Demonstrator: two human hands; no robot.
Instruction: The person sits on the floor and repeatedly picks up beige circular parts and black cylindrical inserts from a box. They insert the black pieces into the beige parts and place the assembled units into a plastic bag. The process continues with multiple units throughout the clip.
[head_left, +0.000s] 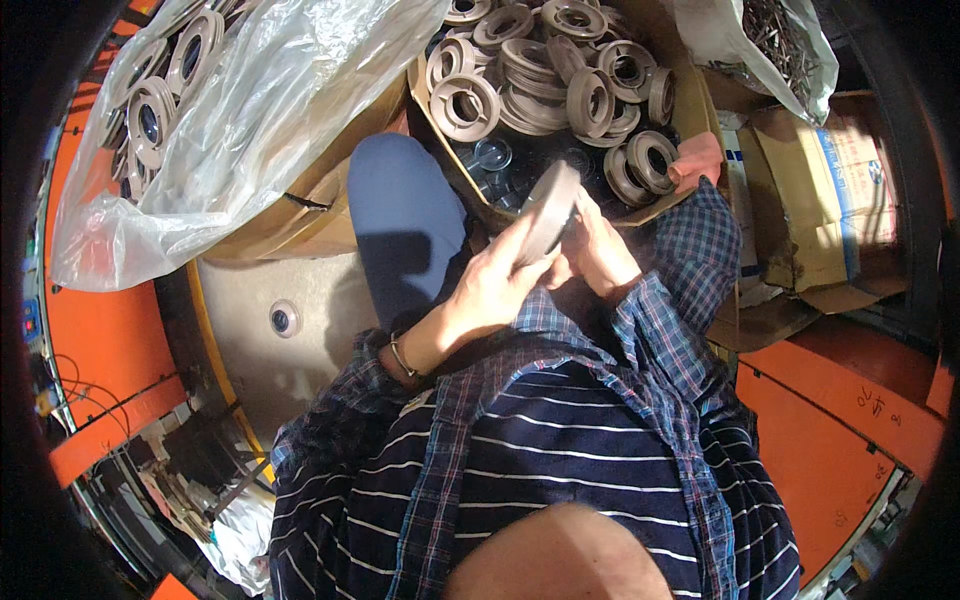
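Observation:
Between my two hands, tilted on its edge, is a grey-beige plastic ring (550, 212). My left hand (492, 288) grips its near left side, fingers closed on the rim. My right hand (602, 248) closes round it from the right, its fingertips partly hidden behind the ring. Just beyond my hands stands an open cardboard box (716, 118) heaped with similar rings (530, 75), some with a spoked flange. Clear round pieces (492, 153) lie on the dark bottom at the box's near side.
On the left, a clear plastic bag (290, 90) with more rings spills over another carton. A bag of thin metal pieces (770, 50) sits at the far right, above open cardboard (800, 200). One round part (285, 319) lies on the floor. Orange panels (820, 430) flank me.

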